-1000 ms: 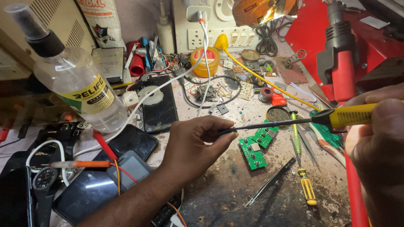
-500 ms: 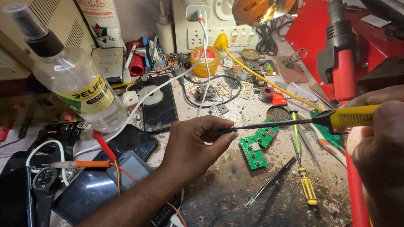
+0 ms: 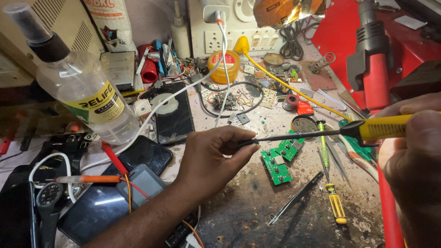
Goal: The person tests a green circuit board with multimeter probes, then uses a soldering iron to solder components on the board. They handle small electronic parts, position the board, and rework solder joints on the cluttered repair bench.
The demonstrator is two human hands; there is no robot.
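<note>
Circuit boards (image 3: 279,159) right of left hand (image 3: 212,157), tweezers (image 3: 296,197) before them, bottle (image 3: 82,89) far left

Both hands are bare. The left hand (image 3: 209,158) shows no glove, no ring and no band at the wrist; its forearm comes in from the near left edge and is uncovered along all of its visible length, with no sleeve reaching into view. The right hand (image 3: 411,170) fills the near right corner, so close to the camera that it is large and a little blurred; it too is ungloved, and no ring, watch or sleeve can be made out on it.
</note>
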